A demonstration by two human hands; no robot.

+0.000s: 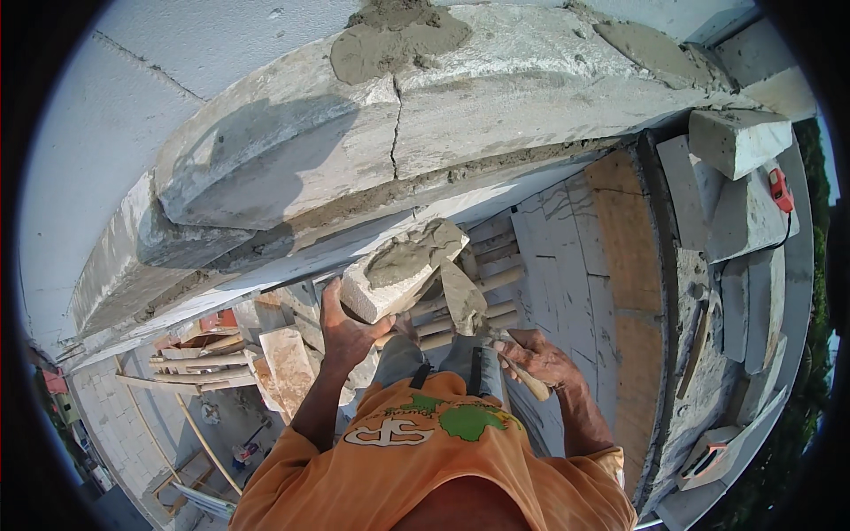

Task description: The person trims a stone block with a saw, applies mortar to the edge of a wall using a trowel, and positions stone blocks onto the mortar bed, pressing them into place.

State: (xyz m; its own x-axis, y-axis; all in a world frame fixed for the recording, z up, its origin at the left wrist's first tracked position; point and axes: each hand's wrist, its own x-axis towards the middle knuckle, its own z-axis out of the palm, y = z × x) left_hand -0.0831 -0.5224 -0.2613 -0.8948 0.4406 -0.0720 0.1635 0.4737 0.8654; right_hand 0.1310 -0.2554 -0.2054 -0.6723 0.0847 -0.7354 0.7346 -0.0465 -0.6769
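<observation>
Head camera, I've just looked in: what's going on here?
The person's left hand holds a pale block with mortar spread on its upper face. The right hand grips a trowel, its blade right beside the block. Ahead, a mound of mortar sits on a curved, pale ledge.

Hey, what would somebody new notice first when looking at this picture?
Probably the pale block near the centre, held at its near end by the left hand, with grey mortar on top. To its right, the right hand grips a trowel. Across the upper part, a dark jagged line runs down a curved pale ledge.
</observation>
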